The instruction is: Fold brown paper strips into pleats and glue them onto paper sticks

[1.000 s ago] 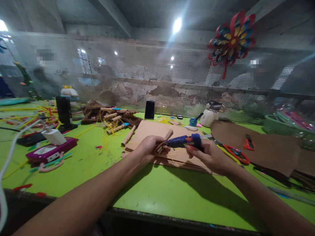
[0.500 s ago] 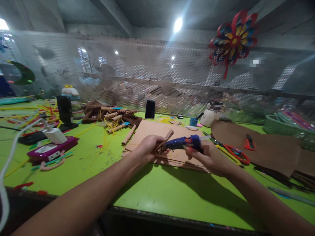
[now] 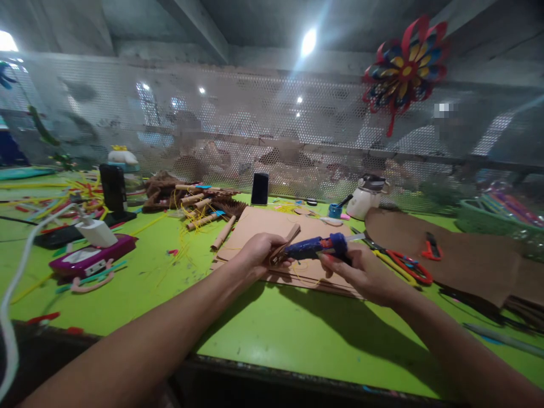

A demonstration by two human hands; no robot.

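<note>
My left hand [image 3: 256,253] is closed on a folded, pleated piece of brown paper [image 3: 285,243], held just above a stack of brown cardboard sheets [image 3: 263,224]. My right hand [image 3: 361,271] grips a blue glue gun [image 3: 319,246] that lies level, its nozzle pointing left and touching the pleated paper. Both hands hover over the green table [image 3: 276,328], close to its middle.
Red-handled scissors [image 3: 403,265] and a small red cutter [image 3: 431,247] lie right of my hands on brown paper. Rolled paper tubes [image 3: 204,218], a black phone [image 3: 259,188], a white pot [image 3: 366,199], a purple box [image 3: 91,256] with a charger, and a perforated screen [image 3: 272,130] with a paper pinwheel [image 3: 403,59] surround them.
Hardly anything differs: both hands keep their grip and the glue gun's nozzle stays at the pleated paper. The view has shifted very slightly.
</note>
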